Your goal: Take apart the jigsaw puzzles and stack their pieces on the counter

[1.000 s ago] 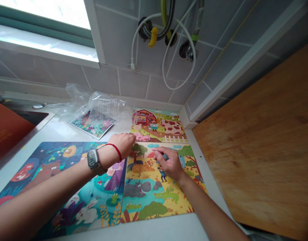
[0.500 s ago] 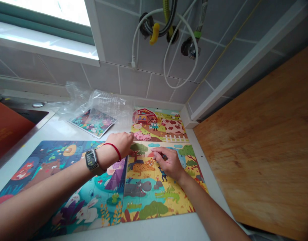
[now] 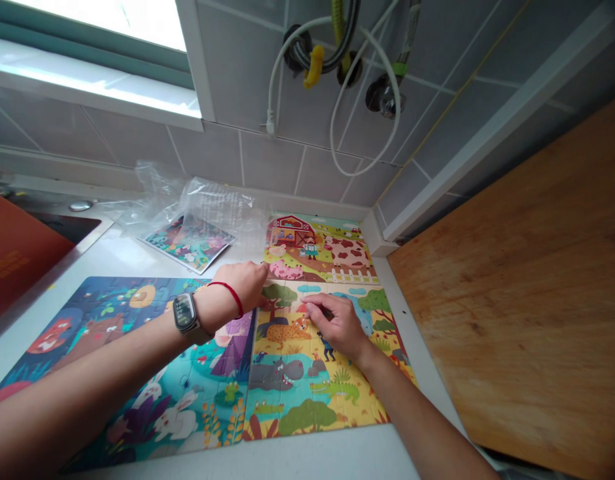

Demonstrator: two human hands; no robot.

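My left hand, with a watch and a red cord on its wrist, rests at the upper left corner of a safari jigsaw puzzle. Its thumb and index finger are apart; the other fingers are mostly hidden. On the upper middle of the same puzzle is my right hand, fingers curled and thumb near the index fingertip, with no loose piece visible in it. A night-forest jigsaw puzzle lies along the left side, partly under my left forearm. Beyond the safari scene, a farm jigsaw puzzle adjoins it.
A clear plastic bag partly covers a small picture card at the back. An orange-red box or panel stands at the left. On the right leans a wooden board. Hoses and a white cable hang on the tiled wall.
The view has shifted very slightly. Both hands keep almost the same places on the puzzle, and the puzzles have not visibly moved.
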